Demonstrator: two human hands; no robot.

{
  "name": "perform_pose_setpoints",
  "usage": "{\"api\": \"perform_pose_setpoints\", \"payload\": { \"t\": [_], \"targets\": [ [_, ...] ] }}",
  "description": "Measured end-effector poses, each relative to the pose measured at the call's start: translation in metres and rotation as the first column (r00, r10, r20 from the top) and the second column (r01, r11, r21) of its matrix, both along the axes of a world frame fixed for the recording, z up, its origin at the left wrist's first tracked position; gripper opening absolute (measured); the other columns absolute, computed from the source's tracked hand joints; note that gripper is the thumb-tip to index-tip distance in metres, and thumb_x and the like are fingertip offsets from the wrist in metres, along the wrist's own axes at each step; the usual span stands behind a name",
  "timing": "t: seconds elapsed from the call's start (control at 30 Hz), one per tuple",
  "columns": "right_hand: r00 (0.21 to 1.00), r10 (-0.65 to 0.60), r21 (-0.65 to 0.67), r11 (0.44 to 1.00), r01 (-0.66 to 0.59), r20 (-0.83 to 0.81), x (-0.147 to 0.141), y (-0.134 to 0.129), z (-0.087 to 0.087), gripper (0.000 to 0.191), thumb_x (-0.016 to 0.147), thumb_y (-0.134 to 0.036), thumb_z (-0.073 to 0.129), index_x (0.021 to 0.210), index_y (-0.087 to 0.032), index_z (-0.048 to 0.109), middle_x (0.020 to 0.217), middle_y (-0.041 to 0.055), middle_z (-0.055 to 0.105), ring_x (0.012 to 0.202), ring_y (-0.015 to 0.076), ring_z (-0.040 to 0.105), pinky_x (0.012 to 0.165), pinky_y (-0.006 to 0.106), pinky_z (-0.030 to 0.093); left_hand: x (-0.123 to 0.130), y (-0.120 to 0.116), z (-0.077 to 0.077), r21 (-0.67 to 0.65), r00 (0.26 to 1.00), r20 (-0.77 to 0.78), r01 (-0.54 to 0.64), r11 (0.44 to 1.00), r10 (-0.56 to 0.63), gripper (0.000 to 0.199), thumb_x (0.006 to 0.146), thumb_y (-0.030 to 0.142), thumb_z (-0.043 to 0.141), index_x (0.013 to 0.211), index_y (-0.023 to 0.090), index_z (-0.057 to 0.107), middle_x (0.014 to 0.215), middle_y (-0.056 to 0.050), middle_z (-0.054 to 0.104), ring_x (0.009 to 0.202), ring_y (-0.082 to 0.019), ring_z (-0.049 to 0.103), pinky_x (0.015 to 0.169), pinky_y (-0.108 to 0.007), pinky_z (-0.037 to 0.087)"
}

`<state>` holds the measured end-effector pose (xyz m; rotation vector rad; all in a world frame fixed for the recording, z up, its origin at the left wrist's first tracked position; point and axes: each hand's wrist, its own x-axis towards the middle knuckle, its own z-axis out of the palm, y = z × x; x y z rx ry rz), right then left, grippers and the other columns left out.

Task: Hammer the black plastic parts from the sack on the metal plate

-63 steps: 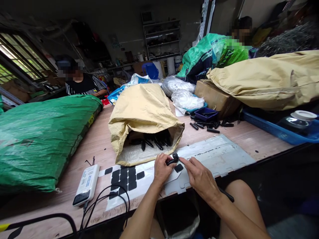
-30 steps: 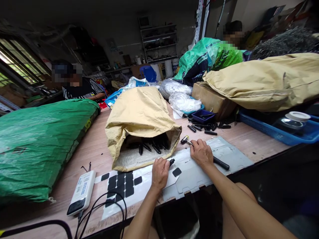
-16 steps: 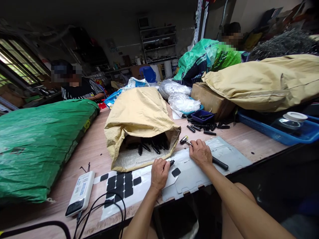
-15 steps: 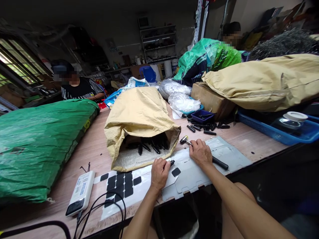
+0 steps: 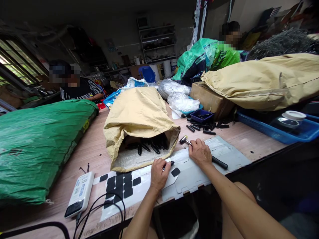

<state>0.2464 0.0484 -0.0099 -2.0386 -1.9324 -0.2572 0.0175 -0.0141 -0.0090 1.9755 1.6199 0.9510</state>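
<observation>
My left hand is closed round a small black part at the near edge of the table, just in front of an open tan sack. Black pieces lie in the sack's mouth. My right hand rests closed over the shaft of a small hammer; its head points up and left, its black handle to the right. Under both hands lies a pale flat sheet. A single black square sits between the hands. Rows of black squares are left of my left hand.
A white power bank with black cables is at the near left, beside a green sack. Loose black pieces, a purple tray, a cardboard box and a blue basket stand right. Two people are beyond the table.
My left hand has turned slightly, and a bit of shiny metal now shows at its fingers. My right hand stays on the hammer. The view has shifted slightly.
</observation>
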Motion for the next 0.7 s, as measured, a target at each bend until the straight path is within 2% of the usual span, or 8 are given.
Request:
{"api": "perform_pose_setpoints", "payload": {
  "t": [0.13, 0.23, 0.3, 0.37, 0.43, 0.47, 0.63, 0.7],
  "targets": [
    [1.000, -0.002, -0.003, 1.000, 0.002, -0.002, 0.000, 0.000, 0.001, 0.022, 0.097, -0.033, 0.051, 0.107, -0.021, 0.066, 0.104, 0.0090, 0.060, 0.099, 0.0237, 0.051, 0.074, 0.034, 0.029, -0.003, -0.007, 0.023, -0.062, 0.967, 0.252, 0.061, 0.996, -0.044, 0.042, 0.099, 0.045, 0.047, 0.068, 0.020, 0.058, 0.074, -0.003, 0.056, 0.079, -0.019, 0.052, 0.078, -0.034, 0.039],
    [1.000, 0.003, 0.000, 1.000, -0.003, -0.003, 0.000, 0.000, 0.001, 0.022, 0.097, -0.033, 0.051, 0.106, -0.020, 0.066, 0.104, 0.0089, 0.060, 0.099, 0.0236, 0.051, 0.074, 0.034, 0.029, -0.013, -0.030, 0.061, -0.189, 0.839, 0.525, 0.283, 0.940, -0.147, 0.040, 0.100, 0.050, 0.048, 0.080, 0.018, 0.064, 0.076, -0.003, 0.063, 0.079, -0.018, 0.058, 0.081, -0.032, 0.043],
    [1.000, 0.000, 0.002, 1.000, 0.000, -0.005, 0.000, 0.000, 0.001, 0.021, 0.097, -0.033, 0.051, 0.106, -0.020, 0.066, 0.104, 0.0092, 0.060, 0.099, 0.0235, 0.051, 0.074, 0.034, 0.028, -0.018, -0.053, 0.079, -0.359, 0.757, 0.626, 0.490, 0.794, -0.184, 0.034, 0.095, 0.051, 0.059, 0.091, 0.018, 0.068, 0.073, -0.001, 0.065, 0.074, -0.016, 0.060, 0.077, -0.030, 0.045],
    [1.000, -0.004, 0.001, 1.000, 0.004, -0.007, -0.001, 0.000, 0.001, 0.021, 0.097, -0.032, 0.050, 0.106, -0.020, 0.066, 0.104, 0.0096, 0.060, 0.098, 0.0237, 0.051, 0.073, 0.034, 0.028, -0.020, -0.077, 0.079, -0.549, 0.728, 0.662, 0.632, 0.547, -0.178, 0.035, 0.085, 0.052, 0.072, 0.097, 0.018, 0.070, 0.070, 0.001, 0.063, 0.065, -0.014, 0.058, 0.067, -0.026, 0.044],
    [1.000, -0.002, -0.003, 1.000, 0.002, -0.009, -0.001, 0.000, 0.001, 0.022, 0.097, -0.032, 0.050, 0.106, -0.020, 0.066, 0.104, 0.0100, 0.060, 0.099, 0.0239, 0.051, 0.074, 0.034, 0.029, -0.016, -0.099, 0.052, -0.689, 0.767, 0.619, 0.634, 0.352, -0.171, 0.040, 0.073, 0.052, 0.081, 0.095, 0.019, 0.072, 0.070, 0.001, 0.062, 0.061, -0.012, 0.055, 0.060, -0.024, 0.041],
    [1.000, 0.000, -0.004, 1.000, 0.000, -0.011, -0.001, 0.000, 0.001, 0.022, 0.097, -0.032, 0.050, 0.106, -0.019, 0.066, 0.104, 0.0101, 0.060, 0.099, 0.0240, 0.051, 0.074, 0.034, 0.029, -0.013, -0.107, 0.031, -0.742, 0.805, 0.567, 0.591, 0.316, -0.174, 0.042, 0.068, 0.051, 0.083, 0.093, 0.020, 0.072, 0.070, 0.002, 0.062, 0.061, -0.012, 0.054, 0.061, -0.024, 0.041],
    [1.000, 0.008, -0.004, 1.000, -0.008, -0.014, 0.000, -0.001, 0.001, 0.022, 0.098, -0.032, 0.050, 0.106, -0.019, 0.066, 0.105, 0.0103, 0.059, 0.100, 0.0243, 0.050, 0.075, 0.034, 0.030, 0.005, -0.132, -0.095, -0.916, 0.996, 0.080, 0.054, 0.396, 0.049, 0.038, 0.069, 0.058, 0.073, 0.063, 0.022, 0.062, 0.054, 0.001, 0.051, 0.058, -0.020, 0.054, 0.068, -0.039, 0.045],
    [1.000, 0.008, -0.007, 1.000, -0.008, -0.017, 0.000, 0.000, 0.001, 0.022, 0.098, -0.032, 0.050, 0.106, -0.020, 0.065, 0.105, 0.0101, 0.059, 0.101, 0.0243, 0.050, 0.075, 0.034, 0.030, 0.010, -0.135, -0.123, -0.900, 0.996, 0.088, 0.076, 0.430, 0.008, 0.048, 0.075, 0.063, 0.062, 0.050, 0.024, 0.054, 0.050, -0.002, 0.045, 0.063, -0.027, 0.058, 0.073, -0.046, 0.046]
  ]
}}
